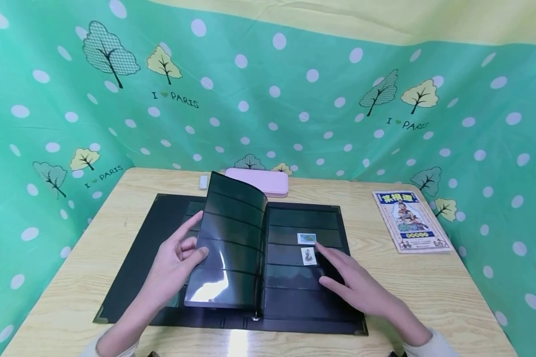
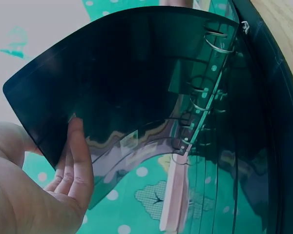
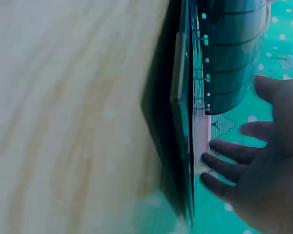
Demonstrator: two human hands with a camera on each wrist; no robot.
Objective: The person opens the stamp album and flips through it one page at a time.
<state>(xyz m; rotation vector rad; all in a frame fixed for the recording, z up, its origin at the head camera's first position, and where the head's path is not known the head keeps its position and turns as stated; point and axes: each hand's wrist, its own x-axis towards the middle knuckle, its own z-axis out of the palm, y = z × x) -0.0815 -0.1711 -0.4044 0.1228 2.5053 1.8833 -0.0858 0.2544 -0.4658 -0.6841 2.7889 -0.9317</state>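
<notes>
A black stamp album (image 1: pixel 134 258) lies spread on the wooden table. My left hand (image 1: pixel 174 258) pinches the outer edge of a dark page (image 1: pixel 232 223), lifted and bowed to the left of the binding. In the left wrist view this page (image 2: pixel 112 73) hangs from metal rings (image 2: pixel 219 46). Two stamps sit in the strips of the right-hand page (image 1: pixel 295 302): a blue-green one (image 1: pixel 306 239) above a pale one (image 1: pixel 309 256). My right hand (image 1: pixel 357 280) hovers at or touches the stamps' right side, fingers extended; contact is unclear. The right wrist view shows these fingers (image 3: pixel 229 168) spread and holding nothing.
Behind the album lie a pink case (image 1: pixel 263 181) and a small white block (image 1: pixel 203 182). A colourful printed booklet (image 1: pixel 411 220) rests at the table's right. Green dotted cloth (image 1: pixel 272 114) surrounds the table's (image 1: pixel 429 297) back and sides.
</notes>
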